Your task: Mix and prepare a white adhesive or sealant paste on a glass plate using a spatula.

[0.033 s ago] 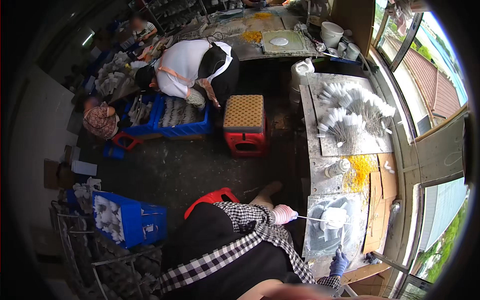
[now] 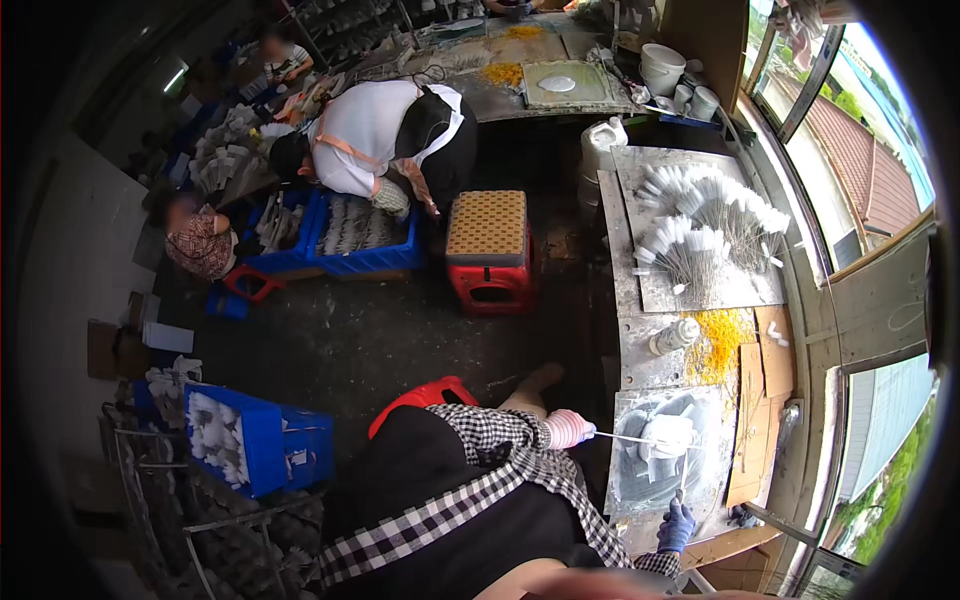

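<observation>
Well to the left of the left hand (image 2: 568, 430), a blue crate (image 2: 310, 445) stands filled with white pieces. Up and to the left of that same hand, a co-worker (image 2: 365, 135) in a white top bends over another blue crate (image 2: 368, 257), one gloved hand down at its grey, closely packed rows. Nearer, above and slightly left of the left hand, is a red stool (image 2: 490, 285) with a patterned top.

The left hand, in a pink striped covering, is closed around a thin pale rod (image 2: 620, 437), which runs rightward from the fingers to a white heap (image 2: 672, 430). That heap lies just right of the left hand and above the right hand (image 2: 677, 525) — on a grey, smeared panel (image 2: 630, 495) set on the counter (image 2: 640, 372). The right hand, in a blue-grey glove, is curled around a slim stick (image 2: 684, 482) pointing up toward the heap; whether its tip touches the white stuff cannot be told.

Above the heap, away from both hands, a whitish bottle (image 2: 674, 336) lies on its side. Farther above stand bundles of white-tipped wires (image 2: 690, 245). Yellow bits (image 2: 722, 340) spread right of the bottle, and brown cardboard (image 2: 748, 430) lies up and right of the right hand.
</observation>
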The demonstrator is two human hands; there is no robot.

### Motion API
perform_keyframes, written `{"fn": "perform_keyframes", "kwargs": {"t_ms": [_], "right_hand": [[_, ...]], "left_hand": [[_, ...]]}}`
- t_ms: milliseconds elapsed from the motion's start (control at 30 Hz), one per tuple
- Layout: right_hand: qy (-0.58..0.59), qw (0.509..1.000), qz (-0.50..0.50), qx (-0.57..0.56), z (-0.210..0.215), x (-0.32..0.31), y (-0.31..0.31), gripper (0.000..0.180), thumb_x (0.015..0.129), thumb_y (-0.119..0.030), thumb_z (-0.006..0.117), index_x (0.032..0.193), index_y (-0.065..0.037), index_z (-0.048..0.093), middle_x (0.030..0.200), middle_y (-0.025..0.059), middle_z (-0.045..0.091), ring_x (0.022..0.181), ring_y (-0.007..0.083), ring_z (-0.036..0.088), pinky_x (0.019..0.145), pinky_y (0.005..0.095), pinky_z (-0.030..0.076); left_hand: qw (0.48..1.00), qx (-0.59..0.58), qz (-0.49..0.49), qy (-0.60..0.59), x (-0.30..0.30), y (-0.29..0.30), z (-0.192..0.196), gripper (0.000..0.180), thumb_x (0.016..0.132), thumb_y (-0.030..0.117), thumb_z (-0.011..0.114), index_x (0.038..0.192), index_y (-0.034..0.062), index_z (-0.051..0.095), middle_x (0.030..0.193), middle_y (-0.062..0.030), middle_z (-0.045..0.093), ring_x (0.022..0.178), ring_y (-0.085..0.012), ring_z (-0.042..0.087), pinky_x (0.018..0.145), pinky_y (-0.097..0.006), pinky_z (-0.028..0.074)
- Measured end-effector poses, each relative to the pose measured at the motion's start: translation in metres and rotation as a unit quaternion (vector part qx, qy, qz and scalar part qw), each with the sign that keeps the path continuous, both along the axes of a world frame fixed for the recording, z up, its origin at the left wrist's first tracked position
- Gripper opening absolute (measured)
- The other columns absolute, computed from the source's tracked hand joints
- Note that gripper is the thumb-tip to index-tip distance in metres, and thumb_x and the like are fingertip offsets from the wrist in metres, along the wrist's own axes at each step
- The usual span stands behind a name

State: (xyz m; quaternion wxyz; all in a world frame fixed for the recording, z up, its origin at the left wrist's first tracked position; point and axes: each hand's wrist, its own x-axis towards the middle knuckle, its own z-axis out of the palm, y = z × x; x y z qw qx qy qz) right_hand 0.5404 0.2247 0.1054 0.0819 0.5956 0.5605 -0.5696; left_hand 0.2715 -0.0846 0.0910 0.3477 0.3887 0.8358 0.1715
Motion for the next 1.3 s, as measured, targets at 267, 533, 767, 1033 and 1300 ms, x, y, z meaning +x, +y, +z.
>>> {"fn": "perform_keyframes", "kwargs": {"t_ms": [267, 533, 767, 1033, 1300], "right_hand": [[0.016, 0.982, -0.142, -0.122, 0.016, -0.009, -0.026, 0.017, 0.091, -0.030, 0.061, 0.098, -0.014, 0.060, 0.062, -0.0003, 0.052, 0.038, 0.0081, 0.039, 0.032, 0.0243, 0.028], [0.074, 0.958, -0.199, -0.192, 0.005, -0.005, -0.025, 0.027, 0.095, -0.036, 0.052, 0.103, -0.011, 0.061, 0.066, 0.0004, 0.056, 0.046, 0.0098, 0.047, 0.037, 0.0237, 0.035], [0.107, 0.924, -0.236, -0.281, 0.008, -0.010, -0.023, 0.031, 0.095, -0.039, 0.050, 0.102, -0.011, 0.062, 0.068, -0.0027, 0.059, 0.046, 0.0085, 0.049, 0.038, 0.0222, 0.038], [0.118, 0.905, -0.258, -0.317, 0.008, -0.018, -0.022, 0.035, 0.096, -0.041, 0.049, 0.103, -0.009, 0.061, 0.068, -0.0016, 0.058, 0.045, 0.0081, 0.048, 0.038, 0.0231, 0.038], [0.114, 0.902, -0.258, -0.328, 0.012, -0.019, -0.026, 0.038, 0.096, -0.043, 0.048, 0.105, -0.008, 0.060, 0.067, -0.0017, 0.058, 0.045, 0.0081, 0.048, 0.038, 0.0229, 0.037]], "left_hand": [[0.999, 0.032, 0.005, 0.019, -0.002, 0.003, 0.000, 0.022, 0.094, 0.032, 0.054, 0.096, 0.0152, 0.068, 0.074, -0.0136, 0.067, 0.068, -0.0359, 0.064, 0.060, -0.048, 0.051], [0.998, 0.058, 0.008, 0.015, -0.003, 0.003, 0.003, 0.024, 0.095, 0.034, 0.052, 0.098, 0.0153, 0.067, 0.073, -0.0146, 0.067, 0.067, -0.0362, 0.064, 0.060, -0.049, 0.050], [0.999, 0.037, -0.003, 0.015, -0.005, 0.006, 0.008, 0.025, 0.095, 0.034, 0.052, 0.100, 0.0159, 0.068, 0.073, -0.0141, 0.067, 0.067, -0.0360, 0.064, 0.061, -0.049, 0.050], [0.999, 0.050, -0.004, 0.017, -0.007, 0.006, 0.003, 0.021, 0.093, 0.032, 0.056, 0.100, 0.0162, 0.068, 0.074, -0.0136, 0.067, 0.068, -0.0354, 0.064, 0.061, -0.048, 0.050], [0.999, 0.050, -0.010, 0.018, -0.002, 0.005, 0.012, 0.022, 0.094, 0.033, 0.054, 0.099, 0.0159, 0.067, 0.074, -0.0139, 0.066, 0.069, -0.0359, 0.064, 0.062, -0.048, 0.050]]}}
